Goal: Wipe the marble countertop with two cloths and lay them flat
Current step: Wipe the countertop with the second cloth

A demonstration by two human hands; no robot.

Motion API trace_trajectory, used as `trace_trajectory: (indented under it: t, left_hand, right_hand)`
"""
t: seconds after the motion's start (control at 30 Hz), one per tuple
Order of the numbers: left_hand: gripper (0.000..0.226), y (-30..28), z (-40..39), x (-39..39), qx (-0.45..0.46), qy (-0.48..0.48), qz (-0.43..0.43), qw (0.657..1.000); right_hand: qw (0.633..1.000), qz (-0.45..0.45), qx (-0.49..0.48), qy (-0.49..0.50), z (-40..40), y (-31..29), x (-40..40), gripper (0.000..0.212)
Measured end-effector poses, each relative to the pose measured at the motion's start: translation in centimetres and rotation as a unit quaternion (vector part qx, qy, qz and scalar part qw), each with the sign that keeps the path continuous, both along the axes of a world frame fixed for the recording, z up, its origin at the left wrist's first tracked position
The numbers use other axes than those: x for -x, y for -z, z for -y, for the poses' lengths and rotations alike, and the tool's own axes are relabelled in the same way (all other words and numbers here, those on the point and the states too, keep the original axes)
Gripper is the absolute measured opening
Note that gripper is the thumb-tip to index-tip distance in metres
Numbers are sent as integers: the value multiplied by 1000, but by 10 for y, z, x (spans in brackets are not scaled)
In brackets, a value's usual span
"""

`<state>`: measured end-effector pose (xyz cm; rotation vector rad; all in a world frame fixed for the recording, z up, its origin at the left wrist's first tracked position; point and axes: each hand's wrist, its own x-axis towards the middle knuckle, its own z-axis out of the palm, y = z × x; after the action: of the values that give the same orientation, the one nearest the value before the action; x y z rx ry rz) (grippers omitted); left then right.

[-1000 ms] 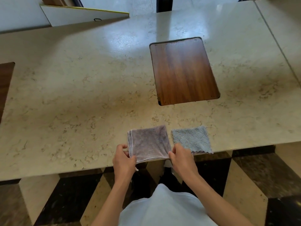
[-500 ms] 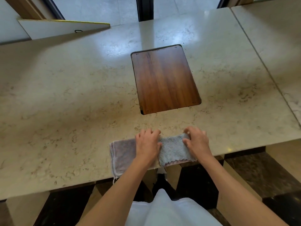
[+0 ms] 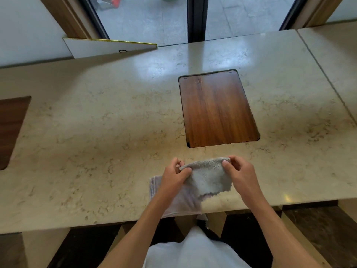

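Observation:
A grey fluffy cloth [image 3: 209, 178] is lifted at its far edge above the beige marble countertop [image 3: 92, 144], near the front edge. My left hand [image 3: 174, 176] pinches its far left corner and my right hand [image 3: 238, 172] pinches its far right corner. The cloth hangs down from both hands towards me. A mauve cloth [image 3: 179, 202] lies flat on the counter beneath and to the left, partly hidden by my left forearm and by the grey cloth.
A wooden inset panel [image 3: 217, 109] sits in the counter just beyond the cloths. Another dark wooden inset [image 3: 11, 128] shows at the left edge. A seam [image 3: 326, 78] crosses the counter at the right. Glass doors stand behind the counter.
Both hands left the mauve cloth, reached the grey cloth, and now have raised its far edge by the two corners. The view has shifted.

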<state>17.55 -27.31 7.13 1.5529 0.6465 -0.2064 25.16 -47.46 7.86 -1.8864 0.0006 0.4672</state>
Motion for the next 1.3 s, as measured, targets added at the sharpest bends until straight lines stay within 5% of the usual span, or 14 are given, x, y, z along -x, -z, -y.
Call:
trace_trajectory:
  t: [0.13, 0.33, 0.53, 0.77, 0.87, 0.97, 1.1, 1.3]
  left_hand:
    - [10, -4, -56, 37, 56, -83, 15, 995]
    - [10, 22, -162, 86, 13, -138, -36, 990]
    - [9, 47, -254, 97, -39, -102, -64, 992]
    - [11, 54, -261, 57, -103, -27, -86, 991]
    - [10, 51, -248, 38, -239, 5, -113, 964]
    - [14, 48, -247, 33, -351, -8, -112, 930]
    - [21, 53, -259, 46, -329, -45, -122, 935]
    - [18, 59, -285, 77, -322, -92, -99, 937]
  right_hand:
    - [999, 7, -7, -35, -71, 0, 14, 13]
    - [995, -37, 48, -83, -184, 32, 47, 20]
    - [996, -45, 76, -20, -271, 42, 72, 10]
    - [989, -25, 138, 49, -288, 38, 44, 25]
    - [986, -10, 161, 52, -282, 39, 23, 31]
    - [970, 71, 231, 0, -281, 48, 17, 39]
    - [900, 182, 361, -162, -295, 67, 42, 57]
    - [839, 157, 417, -313, -322, 99, 71, 85]
